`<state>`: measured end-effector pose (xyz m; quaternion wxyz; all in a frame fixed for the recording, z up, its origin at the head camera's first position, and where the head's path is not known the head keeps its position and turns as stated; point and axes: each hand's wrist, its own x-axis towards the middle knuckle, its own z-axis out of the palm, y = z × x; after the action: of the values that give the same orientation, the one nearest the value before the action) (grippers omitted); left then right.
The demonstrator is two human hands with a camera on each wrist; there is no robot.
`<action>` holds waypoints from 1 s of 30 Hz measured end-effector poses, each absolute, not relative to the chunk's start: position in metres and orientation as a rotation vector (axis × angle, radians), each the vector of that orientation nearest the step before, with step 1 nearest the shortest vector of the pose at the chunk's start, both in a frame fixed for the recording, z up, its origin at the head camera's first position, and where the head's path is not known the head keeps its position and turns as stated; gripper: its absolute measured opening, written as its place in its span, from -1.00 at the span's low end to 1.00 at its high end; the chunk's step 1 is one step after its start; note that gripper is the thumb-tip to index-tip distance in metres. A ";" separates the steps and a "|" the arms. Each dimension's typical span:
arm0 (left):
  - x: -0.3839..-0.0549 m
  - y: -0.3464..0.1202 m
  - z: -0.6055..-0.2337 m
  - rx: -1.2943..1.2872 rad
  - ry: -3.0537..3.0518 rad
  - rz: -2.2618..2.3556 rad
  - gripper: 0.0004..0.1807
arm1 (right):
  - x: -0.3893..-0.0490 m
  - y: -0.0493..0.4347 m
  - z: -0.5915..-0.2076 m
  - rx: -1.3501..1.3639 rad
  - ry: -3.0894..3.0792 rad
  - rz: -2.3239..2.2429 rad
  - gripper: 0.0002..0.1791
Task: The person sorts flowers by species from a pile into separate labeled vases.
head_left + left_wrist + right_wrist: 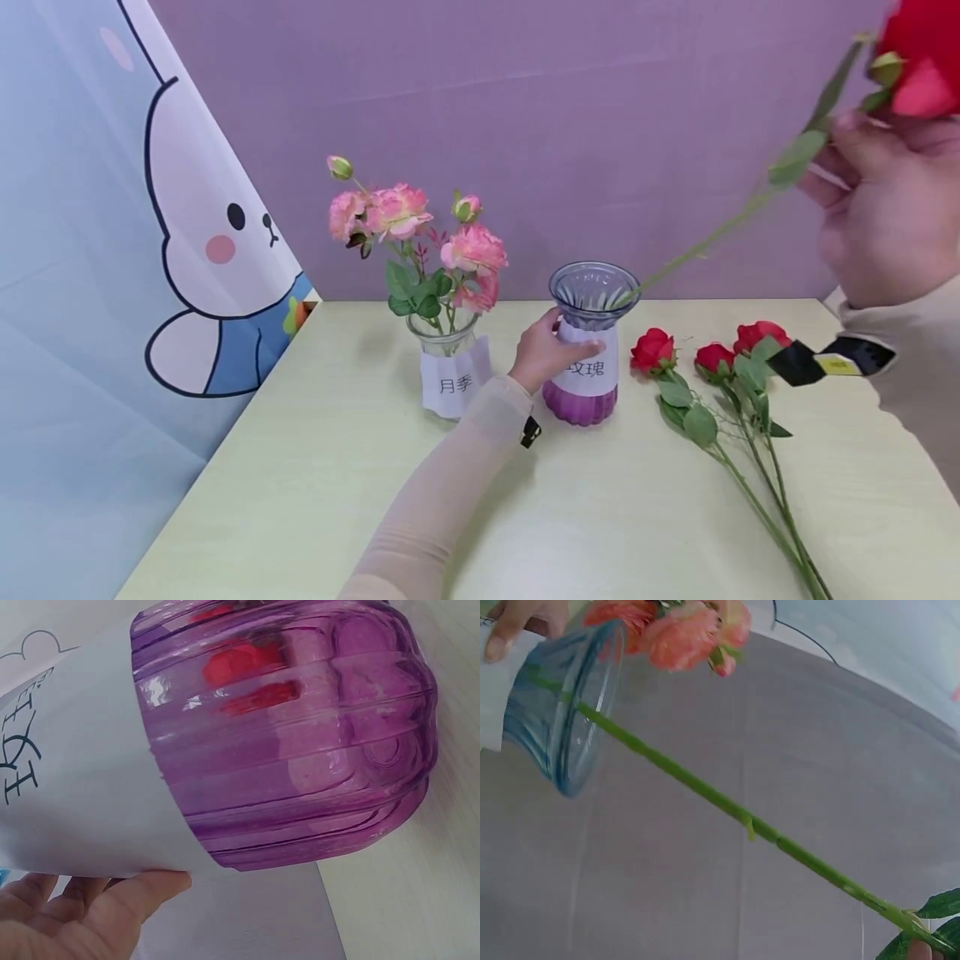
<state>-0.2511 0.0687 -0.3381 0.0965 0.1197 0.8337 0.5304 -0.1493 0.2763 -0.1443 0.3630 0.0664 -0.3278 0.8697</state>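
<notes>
A glass vase (581,400), bluish at its flared rim and purple at the base, stands on the table with a white paper label around it. My left hand (553,354) grips this vase from its left side, thumb across the label. High at the right, my right hand (892,200) holds a red rose (926,67) by its upper stem, near the leaves. The rose's green stem (705,787) slants down to the left, and its lower end is inside the vase mouth in the right wrist view. The right fingertips are mostly hidden.
Several red roses (716,358) lie on the pale table (300,500) right of the vase, stems toward the front edge. Left of it stands a labelled clear vase (446,375) with pink flowers (472,250). A purple backdrop (600,125) hangs behind.
</notes>
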 end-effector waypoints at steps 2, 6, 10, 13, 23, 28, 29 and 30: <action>-0.251 0.069 -0.338 0.354 2.471 1.573 -0.14 | -0.151 0.264 -0.146 0.205 -0.910 2.227 -0.82; -0.250 0.069 -0.338 0.354 2.469 1.569 -0.13 | -0.154 0.246 -0.153 0.191 -1.011 2.241 -0.81; -0.249 0.070 -0.338 0.346 2.465 1.569 -0.13 | -0.159 0.237 -0.161 0.162 -1.056 2.346 -0.73; -0.250 0.069 -0.338 0.344 2.466 1.573 -0.13 | -0.162 0.232 -0.168 0.127 -1.103 2.414 -0.73; -0.251 0.069 -0.338 0.354 2.457 1.577 -0.13 | -0.175 0.219 -0.202 0.026 -1.283 2.444 -0.78; -0.251 0.069 -0.339 0.359 2.458 1.578 -0.13 | -0.181 0.218 -0.213 0.033 -1.316 2.442 -0.72; -0.251 0.069 -0.339 0.357 2.460 1.579 -0.13 | -0.182 0.218 -0.215 0.025 -1.336 2.432 -0.73; -0.251 0.069 -0.339 0.351 2.461 1.576 -0.13 | -0.183 0.218 -0.218 0.019 -1.363 2.424 -0.74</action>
<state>-0.2514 0.0691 -0.3393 0.0988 0.1187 0.8321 0.5328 -0.1829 0.2175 -0.2175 0.1793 0.0068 -0.4820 0.8576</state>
